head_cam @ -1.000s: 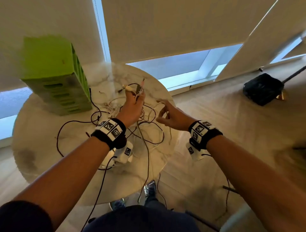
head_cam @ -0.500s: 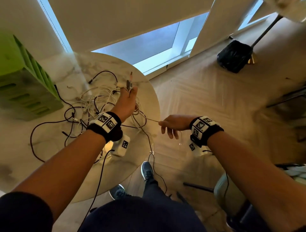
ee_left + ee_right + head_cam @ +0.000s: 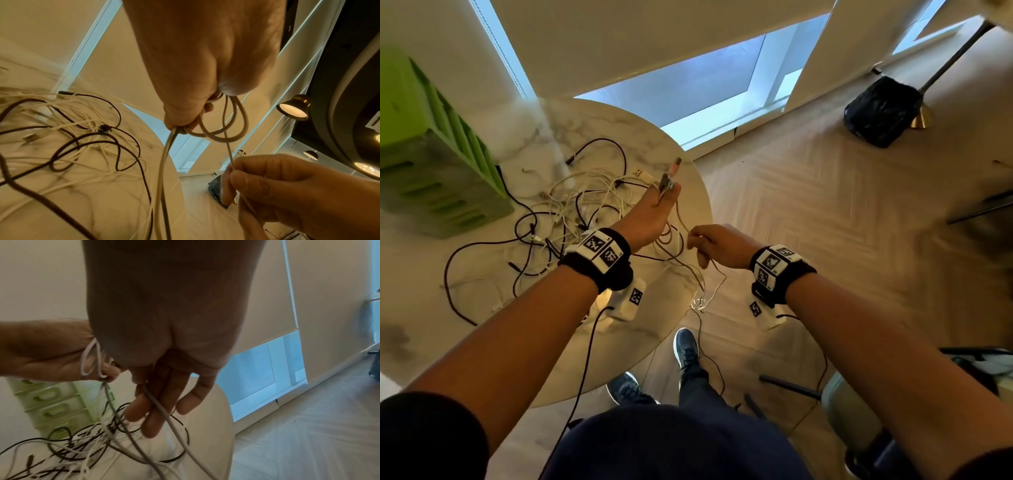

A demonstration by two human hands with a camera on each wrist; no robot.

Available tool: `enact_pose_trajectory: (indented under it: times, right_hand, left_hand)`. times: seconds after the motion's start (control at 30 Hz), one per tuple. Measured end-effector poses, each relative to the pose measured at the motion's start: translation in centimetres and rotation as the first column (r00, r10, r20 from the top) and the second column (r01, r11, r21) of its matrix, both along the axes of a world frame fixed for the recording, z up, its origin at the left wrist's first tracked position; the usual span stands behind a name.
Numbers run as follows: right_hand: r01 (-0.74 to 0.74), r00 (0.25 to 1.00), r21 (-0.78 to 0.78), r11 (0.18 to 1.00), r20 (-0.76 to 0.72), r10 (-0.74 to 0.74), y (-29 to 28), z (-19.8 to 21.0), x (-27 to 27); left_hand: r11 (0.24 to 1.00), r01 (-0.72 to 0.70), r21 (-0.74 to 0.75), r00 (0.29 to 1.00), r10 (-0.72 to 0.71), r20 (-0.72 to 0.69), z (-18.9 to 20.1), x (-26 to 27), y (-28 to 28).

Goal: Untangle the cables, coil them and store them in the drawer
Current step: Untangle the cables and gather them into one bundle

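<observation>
A: We have the thin off-white cable [image 3: 714, 274] half won. Our left hand [image 3: 650, 214] is clenched on its small loops, with two plug ends [image 3: 667, 181] sticking up past the fingertips, out toward one o'clock of the tangled heap of black and white cables [image 3: 571, 219].

B: And our right hand [image 3: 722, 245], at three o'clock of the left, pinches the same cable's free run between thumb and forefinger; its other fingers [image 3: 152, 423] hang loose. That grip is light, which seems right to us.

A: Agreed. We let the strand slide through the pinch rather than yank it. The slack drops off the edge of the round marble-patterned desk [image 3: 647, 335] at about five o'clock, and there looks to be a small knot [image 3: 698, 303] down there.

B: We judge that knot needs working open before we wind further, or each new loop tightens it.

A: We also keep the loops in the left hand [image 3: 191, 78] even and matched to those already held, so the coil lies flat.

B: The green plastic drawer unit [image 3: 438, 164] stands at ten o'clock of the heap. None of its drawers looks pulled out, though we cannot be sure, so storing waits.
</observation>
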State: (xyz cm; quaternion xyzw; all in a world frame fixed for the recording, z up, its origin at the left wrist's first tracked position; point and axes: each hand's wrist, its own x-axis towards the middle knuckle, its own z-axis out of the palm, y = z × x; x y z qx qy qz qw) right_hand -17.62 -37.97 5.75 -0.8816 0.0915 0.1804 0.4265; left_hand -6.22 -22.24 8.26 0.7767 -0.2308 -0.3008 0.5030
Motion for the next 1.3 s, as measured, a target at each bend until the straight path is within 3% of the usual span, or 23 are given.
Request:
enact_pose_trajectory:
  times: [0.1,0.2,0.27,0.3,0.37,0.43,0.57,0.7,0.83,0.97,1.03,1.17,1.23,1.3]
  right_hand:
    - [0.081,0.991,-0.092,0.993,-0.101,-0.090,-2.5,-0.7,-0.2]
    - [-0.042,0.949,-0.273,0.961,-0.311,-0.047,-4.7,-1.9,-1.2]
    - [-0.157,0.932,-0.377,0.913,-0.363,0.010,-5.5,-2.5,-1.5]
    - [-0.169,0.951,-0.391,0.905,-0.306,0.046,-5.4,-2.7,-1.7]
    - [-0.095,0.995,-0.265,0.960,-0.036,0.089,-4.3,-2.4,-1.3]
    - [-0.059,0.976,-0.134,0.989,0.198,0.085,-2.5,-1.4,-0.2]
    - [-0.190,0.919,-0.195,0.962,0.308,0.244,0.0,-0.7,1.9]
    - [-0.269,0.923,-0.255,0.929,0.208,0.324,-0.6,-1.5,2.1]
    - [-0.258,0.938,-0.289,0.922,0.155,0.311,-0.4,-1.7,2.2]
    - [-0.152,0.982,-0.360,0.921,0.048,0.180,-1.0,-1.6,2.6]
    - [-0.100,0.995,-0.391,0.915,-0.043,0.090,-2.1,-1.6,2.5]
    - [-0.230,0.958,-0.365,0.902,-0.247,0.144,-2.6,-1.8,2.3]
    - [-0.266,0.945,-0.362,0.893,-0.280,0.168,-2.3,-1.8,2.5]
    - [-0.283,0.931,-0.394,0.875,-0.333,0.151,-2.5,-1.9,2.4]
  left_hand:
    - [0.999,0.010,-0.032,1.000,-0.009,0.007,-0.2,-0.1,0.4]
    - [0.990,-0.102,-0.101,0.990,0.091,-0.105,-1.4,0.7,0.5]
    - [0.976,-0.159,-0.150,0.973,0.129,-0.191,-1.9,1.4,0.2]
    - [0.974,-0.145,-0.176,0.973,0.108,-0.202,-1.8,1.4,0.1]
    - [0.971,-0.120,-0.206,0.975,0.076,-0.210,-1.9,1.3,-0.2]
    - [0.970,-0.134,-0.205,0.974,0.090,-0.209,-2.1,1.2,-0.7]
    - [0.971,-0.151,-0.186,0.976,0.116,-0.186,-1.9,1.2,-1.2]
    - [0.951,-0.185,-0.248,0.952,0.110,-0.287,-1.4,1.5,-0.9]
    - [0.959,-0.086,-0.270,0.973,0.022,-0.232,-1.0,1.5,-0.6]
    - [0.932,-0.229,-0.281,0.947,0.147,-0.285,-1.2,2.0,-0.5]
    - [0.939,-0.234,-0.252,0.943,0.156,-0.294,-1.4,2.6,-0.2]
    - [0.978,-0.172,-0.119,0.972,0.150,-0.180,-2.4,2.8,0.1]
    - [0.977,-0.214,-0.015,0.977,0.213,-0.022,-2.9,3.2,0.3]
    - [0.953,-0.302,0.020,0.952,0.301,0.046,-3.0,3.9,0.7]
